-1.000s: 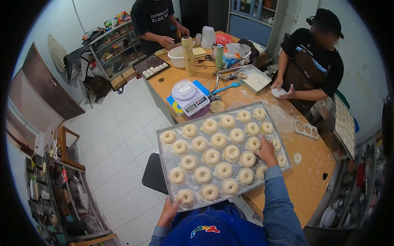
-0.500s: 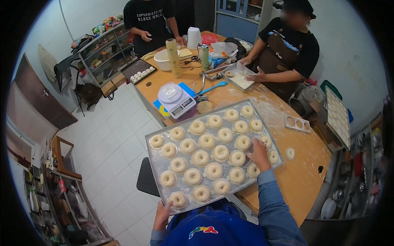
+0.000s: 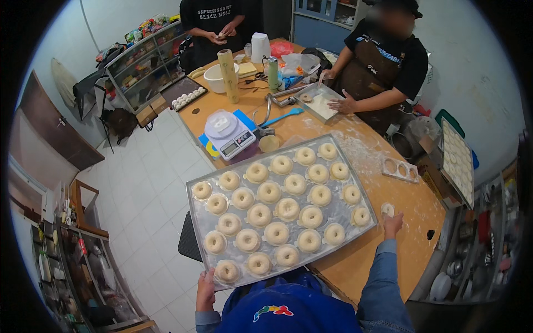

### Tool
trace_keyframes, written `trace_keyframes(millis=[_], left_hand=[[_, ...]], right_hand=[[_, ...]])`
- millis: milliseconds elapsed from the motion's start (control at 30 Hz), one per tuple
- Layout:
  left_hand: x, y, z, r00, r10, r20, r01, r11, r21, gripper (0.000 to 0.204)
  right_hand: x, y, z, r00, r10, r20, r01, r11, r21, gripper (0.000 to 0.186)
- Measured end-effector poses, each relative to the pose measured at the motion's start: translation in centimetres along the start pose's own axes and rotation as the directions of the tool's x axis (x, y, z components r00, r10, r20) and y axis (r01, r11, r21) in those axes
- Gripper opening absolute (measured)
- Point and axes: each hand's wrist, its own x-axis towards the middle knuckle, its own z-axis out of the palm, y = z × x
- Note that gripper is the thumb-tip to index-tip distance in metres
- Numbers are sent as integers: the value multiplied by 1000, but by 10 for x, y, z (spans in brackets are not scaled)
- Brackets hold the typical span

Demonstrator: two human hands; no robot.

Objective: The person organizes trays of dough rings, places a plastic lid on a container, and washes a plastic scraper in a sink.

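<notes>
My left hand (image 3: 206,280) grips the lower-left corner of a large metal tray (image 3: 368,206) holding several pale dough rings (image 3: 259,215), most on thin pads. The tray tilts over the table's near edge, against my blue clothing. My right hand (image 3: 393,221) is off the tray, fingers closed on a single dough ring (image 3: 387,210) at the bare, floured part of the wooden table (image 3: 411,250). A white kitchen scale (image 3: 233,139) stands just behind the tray, and a plastic cutter strip with round holes (image 3: 400,169) lies to its right.
A co-worker (image 3: 377,66) handles a flour pan (image 3: 325,119); another person (image 3: 211,16) stands at the back. A tray of dough balls (image 3: 172,91), white bowl (image 3: 214,83), film roll (image 3: 227,72), another filled tray (image 3: 457,161) and shelves (image 3: 89,277) surround the tiled floor (image 3: 144,222).
My right hand has left the tray and moved right onto the lone dough ring. The tray has shifted slightly left. The co-worker's hands have moved into the flour pan.
</notes>
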Motion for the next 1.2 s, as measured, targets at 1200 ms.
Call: trace_keyframes(millis=[1200], left_hand=[[-3, -15, 24, 999, 51, -12, -48, 984, 174, 41]], right_hand=[[25, 43, 16, 984, 43, 172, -6, 978, -207, 77]])
